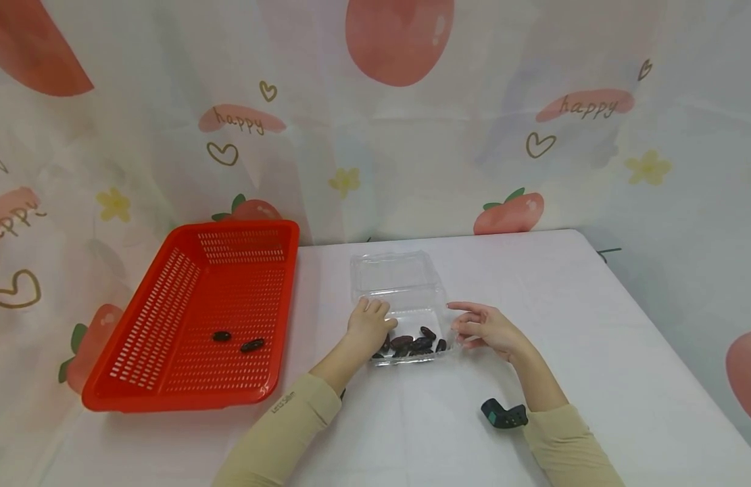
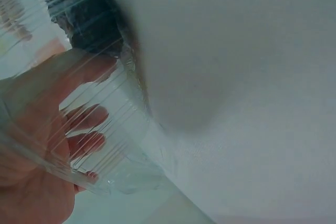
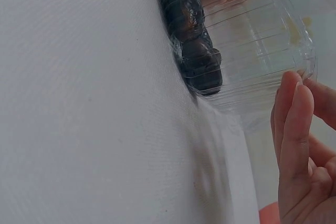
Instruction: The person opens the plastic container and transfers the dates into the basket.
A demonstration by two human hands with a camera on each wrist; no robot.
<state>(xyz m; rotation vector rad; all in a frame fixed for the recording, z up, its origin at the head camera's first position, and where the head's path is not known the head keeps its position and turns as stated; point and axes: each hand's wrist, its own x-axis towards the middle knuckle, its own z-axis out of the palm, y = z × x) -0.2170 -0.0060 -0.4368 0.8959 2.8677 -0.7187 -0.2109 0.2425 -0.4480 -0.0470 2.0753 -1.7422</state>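
A clear plastic clamshell box [image 1: 412,316] stands on the table, its lid [image 1: 390,274] folded back behind it. Several dark, wrinkled dates [image 1: 419,343] lie along its near side. My left hand [image 1: 369,326] reaches over the box's left side, fingers inside. Through the ribbed wall in the left wrist view, a digit [image 2: 97,66] meets the dark dates [image 2: 94,22], while the other fingers [image 2: 86,142] are spread apart from them. On the right, my right hand [image 1: 487,330] pinches the box's rim between thumb and fingertips [image 3: 302,95].
A red plastic basket [image 1: 284,297] with slotted walls stands on the left, two dates [image 1: 251,345] on its floor. Below the right wrist shows a black device [image 1: 504,414]. The white-covered table [image 1: 570,291] meets a printed curtain [image 1: 412,155] behind.
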